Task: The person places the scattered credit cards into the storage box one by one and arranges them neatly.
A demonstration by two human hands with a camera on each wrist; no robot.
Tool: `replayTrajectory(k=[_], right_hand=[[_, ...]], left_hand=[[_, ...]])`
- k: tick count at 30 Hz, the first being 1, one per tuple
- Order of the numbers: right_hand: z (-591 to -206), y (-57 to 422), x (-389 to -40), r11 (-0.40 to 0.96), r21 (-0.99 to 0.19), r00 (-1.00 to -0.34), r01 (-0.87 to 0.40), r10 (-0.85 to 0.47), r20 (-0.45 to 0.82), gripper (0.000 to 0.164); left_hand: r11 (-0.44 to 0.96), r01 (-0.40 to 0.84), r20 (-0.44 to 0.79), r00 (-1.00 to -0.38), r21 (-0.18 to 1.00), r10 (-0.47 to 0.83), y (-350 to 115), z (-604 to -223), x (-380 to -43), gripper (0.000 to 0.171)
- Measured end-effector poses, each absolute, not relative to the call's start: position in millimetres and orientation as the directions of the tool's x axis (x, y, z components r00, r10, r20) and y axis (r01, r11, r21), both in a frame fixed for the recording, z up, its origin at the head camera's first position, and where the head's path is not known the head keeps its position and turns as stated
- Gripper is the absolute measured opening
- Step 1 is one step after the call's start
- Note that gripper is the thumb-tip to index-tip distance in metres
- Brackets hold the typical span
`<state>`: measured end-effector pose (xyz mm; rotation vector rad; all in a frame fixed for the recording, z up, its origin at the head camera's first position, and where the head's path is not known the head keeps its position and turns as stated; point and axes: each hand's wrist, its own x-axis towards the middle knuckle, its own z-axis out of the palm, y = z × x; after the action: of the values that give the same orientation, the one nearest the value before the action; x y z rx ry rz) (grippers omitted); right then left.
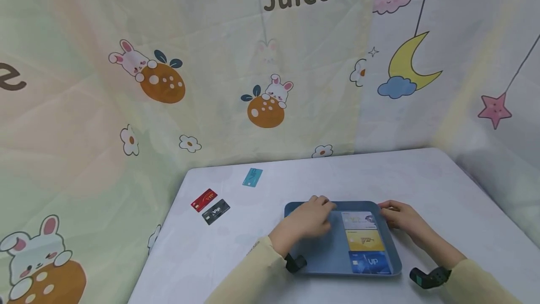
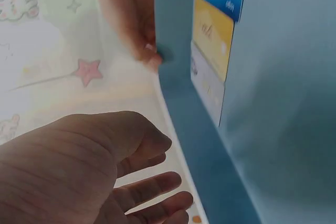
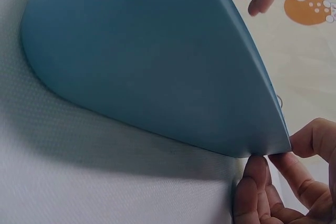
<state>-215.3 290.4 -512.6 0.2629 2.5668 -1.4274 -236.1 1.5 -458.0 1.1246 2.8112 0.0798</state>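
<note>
A blue-grey tray [image 1: 320, 257] on the table holds three cards in a column along its right side: a white card [image 1: 358, 220], a yellow card [image 1: 364, 240] and a blue VIP card [image 1: 371, 262]. My right hand [image 1: 398, 216] pinches the tray's far right corner, thumb at the rim and fingers below, as the right wrist view shows. Over the far left part of the tray hovers my left hand [image 1: 310, 217]. Its fingers [image 2: 157, 184] are loosely bent beside the rim in the left wrist view, with nothing held. The hand hides some of the tray's left side.
Left of the tray lie a red VIP card [image 1: 204, 200] and a black VIP card [image 1: 216, 211], close together. Farther back on the table [image 1: 168, 257] is a teal card [image 1: 252, 177]. A printed cloth [image 1: 228, 69] hangs behind the table's far edge.
</note>
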Motion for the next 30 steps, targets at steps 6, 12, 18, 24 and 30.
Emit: replayTrajectory(k=[6, 12, 18, 24, 30], right_hand=[[-512, 291, -213, 0.518, -0.824, -0.970, 0.230, 0.049, -0.240, 0.045], [-513, 293, -213, 0.513, -0.824, -0.965, 0.242, 0.038, -0.260, 0.047], [-515, 294, -213, 0.516, -0.824, -0.968, 0.233, 0.042, -0.247, 0.047], [-516, 295, -214, 0.516, -0.822, -0.966, 0.242, 0.051, -0.253, 0.047], [-515, 294, -214, 0.509, -0.824, -0.965, 0.249, 0.056, -0.258, 0.047]], left_hand=[[0.744, 0.654, -0.071, -0.743, 0.134, 0.666, -14, -454, -244, 0.050], [0.760, 0.623, -0.053, -0.766, 0.183, 0.641, -34, -457, -250, 0.052], [0.789, 0.581, -0.050, -0.798, 0.197, 0.600, -54, -461, -252, 0.051], [0.813, 0.537, -0.062, -0.825, 0.227, 0.562, -73, -463, -255, 0.051], [0.836, 0.490, -0.056, -0.854, 0.247, 0.517, -97, -464, -264, 0.052]])
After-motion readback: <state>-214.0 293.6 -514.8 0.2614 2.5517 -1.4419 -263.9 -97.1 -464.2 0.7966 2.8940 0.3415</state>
